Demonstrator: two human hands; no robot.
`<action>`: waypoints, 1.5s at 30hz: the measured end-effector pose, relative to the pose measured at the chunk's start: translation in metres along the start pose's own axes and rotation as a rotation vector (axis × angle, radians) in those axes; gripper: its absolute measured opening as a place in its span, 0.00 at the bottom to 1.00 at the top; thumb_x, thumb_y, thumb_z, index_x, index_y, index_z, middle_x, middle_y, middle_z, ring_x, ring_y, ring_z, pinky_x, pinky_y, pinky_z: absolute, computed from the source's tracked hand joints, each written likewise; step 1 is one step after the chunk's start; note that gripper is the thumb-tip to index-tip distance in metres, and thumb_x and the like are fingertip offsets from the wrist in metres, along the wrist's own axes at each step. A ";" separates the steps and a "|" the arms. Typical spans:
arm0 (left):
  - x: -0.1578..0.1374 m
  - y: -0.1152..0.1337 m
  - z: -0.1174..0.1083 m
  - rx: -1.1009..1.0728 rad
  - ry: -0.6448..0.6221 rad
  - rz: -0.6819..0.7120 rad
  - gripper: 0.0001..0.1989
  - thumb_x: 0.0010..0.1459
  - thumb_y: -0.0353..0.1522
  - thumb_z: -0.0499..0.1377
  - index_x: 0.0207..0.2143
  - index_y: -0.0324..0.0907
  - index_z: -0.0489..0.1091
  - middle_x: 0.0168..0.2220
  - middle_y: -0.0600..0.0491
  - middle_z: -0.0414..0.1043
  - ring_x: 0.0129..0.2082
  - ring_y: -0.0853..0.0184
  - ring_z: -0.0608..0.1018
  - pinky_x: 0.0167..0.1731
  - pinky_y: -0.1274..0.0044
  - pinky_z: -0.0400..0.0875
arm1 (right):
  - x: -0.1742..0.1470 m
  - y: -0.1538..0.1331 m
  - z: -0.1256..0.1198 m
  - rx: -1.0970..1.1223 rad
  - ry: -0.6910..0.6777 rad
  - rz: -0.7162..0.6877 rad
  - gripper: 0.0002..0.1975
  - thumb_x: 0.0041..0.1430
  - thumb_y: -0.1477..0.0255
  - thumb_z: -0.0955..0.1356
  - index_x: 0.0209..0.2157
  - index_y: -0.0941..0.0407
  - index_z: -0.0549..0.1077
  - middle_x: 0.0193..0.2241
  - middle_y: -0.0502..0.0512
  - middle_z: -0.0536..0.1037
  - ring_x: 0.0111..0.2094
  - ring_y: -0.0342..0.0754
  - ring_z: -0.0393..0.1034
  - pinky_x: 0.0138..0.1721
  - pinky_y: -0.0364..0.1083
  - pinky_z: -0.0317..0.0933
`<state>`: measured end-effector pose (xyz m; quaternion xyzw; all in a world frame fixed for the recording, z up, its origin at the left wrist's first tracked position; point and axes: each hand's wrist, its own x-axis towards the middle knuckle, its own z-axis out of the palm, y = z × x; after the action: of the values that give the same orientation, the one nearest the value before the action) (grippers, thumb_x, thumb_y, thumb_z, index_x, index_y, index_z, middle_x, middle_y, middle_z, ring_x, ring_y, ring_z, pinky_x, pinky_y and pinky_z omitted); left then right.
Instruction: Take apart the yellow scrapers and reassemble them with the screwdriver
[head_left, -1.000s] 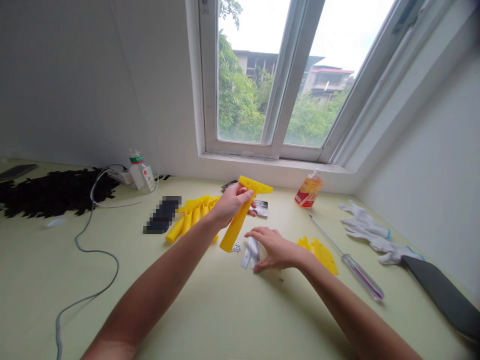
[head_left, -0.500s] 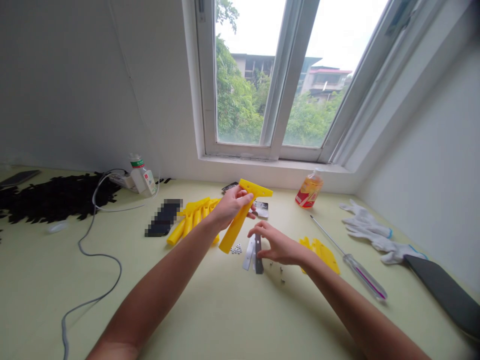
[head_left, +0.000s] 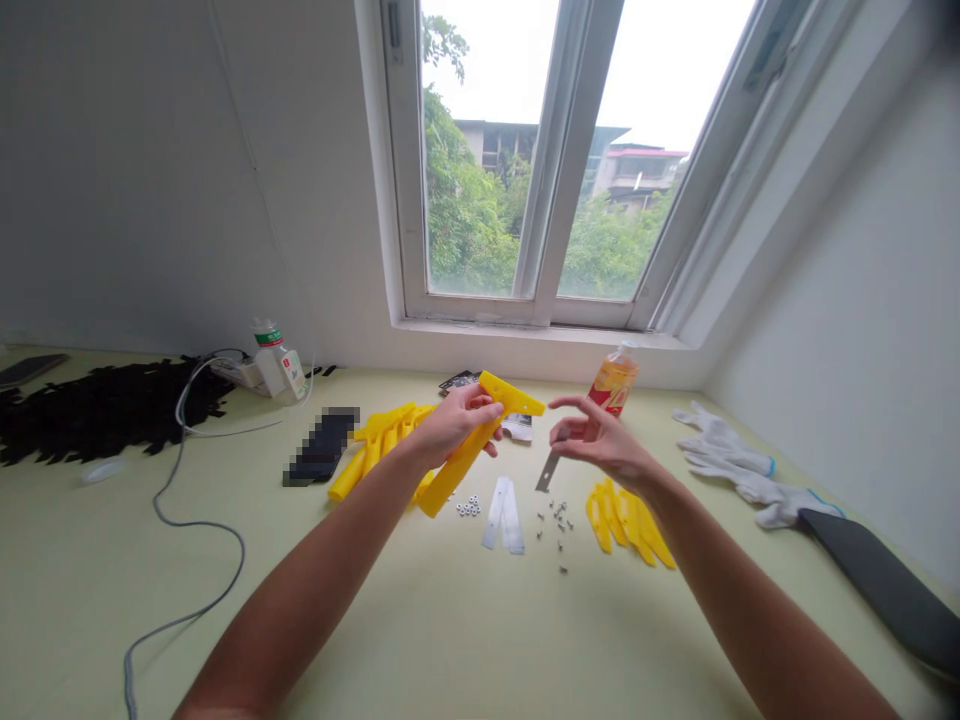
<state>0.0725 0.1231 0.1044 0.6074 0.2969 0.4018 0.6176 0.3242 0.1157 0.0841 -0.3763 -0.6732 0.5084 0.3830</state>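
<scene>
My left hand (head_left: 466,422) is closed around a yellow plastic scraper handle (head_left: 457,472), its wide, holed head tilted up toward the window. In my right hand (head_left: 600,440) is a flat metal blade (head_left: 548,473), pinched so that its lower end with a hole hangs down; the fingers hide its upper part. A gap separates the blade from the handle's head. Below, two or so more metal blades (head_left: 503,515) overlap on the table. Small nuts (head_left: 469,507) lie to their left and several screws (head_left: 561,515) to their right. Yellow plastic blade covers (head_left: 626,520) lie under my right forearm.
More yellow handles (head_left: 382,440) are piled at the left by a dark phone-like slab (head_left: 322,447). At the back stands a bottle of orange liquid (head_left: 613,380). White gloves (head_left: 739,465) and a dark flat object (head_left: 877,560) lie right. A grey cable (head_left: 217,520) snakes along the left.
My right hand has lifted a blade off the small pile and moved up and to the right with it. The handle in my left hand has tilted slightly. The screwdriver no longer shows.
</scene>
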 end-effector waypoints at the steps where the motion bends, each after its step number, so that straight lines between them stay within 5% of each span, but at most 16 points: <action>1: -0.001 0.000 0.000 0.049 -0.040 -0.016 0.16 0.56 0.37 0.63 0.44 0.38 0.67 0.36 0.49 0.68 0.29 0.68 0.74 0.27 0.76 0.73 | -0.002 -0.007 -0.008 -0.009 0.075 -0.042 0.27 0.49 0.67 0.76 0.48 0.52 0.64 0.28 0.48 0.76 0.33 0.45 0.72 0.38 0.47 0.67; 6: -0.006 -0.001 0.009 0.372 -0.130 -0.062 0.14 0.60 0.39 0.58 0.45 0.41 0.70 0.36 0.50 0.71 0.31 0.69 0.73 0.29 0.77 0.68 | -0.016 -0.033 -0.029 -0.111 0.252 -0.202 0.23 0.48 0.68 0.77 0.44 0.50 0.66 0.31 0.49 0.77 0.36 0.45 0.73 0.41 0.47 0.67; 13: -0.014 -0.009 0.032 0.676 0.096 0.090 0.17 0.53 0.38 0.64 0.42 0.44 0.63 0.39 0.53 0.69 0.37 0.66 0.72 0.36 0.75 0.68 | -0.022 -0.041 -0.016 -0.132 0.181 -0.148 0.24 0.50 0.66 0.76 0.45 0.50 0.65 0.26 0.45 0.73 0.30 0.43 0.69 0.32 0.42 0.63; 19: -0.015 -0.018 0.043 0.610 -0.064 0.011 0.25 0.49 0.40 0.67 0.46 0.43 0.61 0.38 0.53 0.68 0.33 0.67 0.72 0.32 0.75 0.68 | -0.016 -0.034 -0.003 -0.220 0.007 -0.090 0.25 0.54 0.65 0.73 0.51 0.50 0.63 0.26 0.44 0.69 0.29 0.42 0.66 0.32 0.42 0.62; 24: -0.010 -0.024 0.041 0.571 -0.146 0.026 0.21 0.48 0.39 0.68 0.40 0.42 0.64 0.32 0.57 0.62 0.32 0.69 0.70 0.36 0.73 0.69 | -0.016 -0.027 -0.004 -0.306 0.007 -0.077 0.34 0.54 0.67 0.73 0.59 0.45 0.57 0.38 0.49 0.69 0.28 0.39 0.65 0.30 0.42 0.64; 30: -0.011 -0.022 0.043 0.270 -0.298 -0.172 0.25 0.50 0.37 0.67 0.46 0.44 0.58 0.35 0.54 0.64 0.33 0.65 0.75 0.23 0.75 0.73 | -0.018 -0.029 -0.003 -0.273 0.032 -0.176 0.36 0.54 0.66 0.74 0.61 0.43 0.56 0.44 0.52 0.67 0.28 0.37 0.65 0.34 0.44 0.68; 45: -0.016 -0.023 0.055 0.114 -0.297 -0.144 0.16 0.56 0.39 0.63 0.41 0.43 0.62 0.28 0.57 0.64 0.22 0.72 0.71 0.17 0.80 0.69 | -0.021 -0.034 0.007 -0.371 -0.009 -0.171 0.34 0.54 0.66 0.73 0.60 0.45 0.58 0.47 0.54 0.68 0.28 0.39 0.71 0.32 0.44 0.70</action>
<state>0.1145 0.0831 0.0848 0.6714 0.2675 0.2446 0.6464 0.3225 0.0873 0.1131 -0.3796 -0.7865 0.3431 0.3458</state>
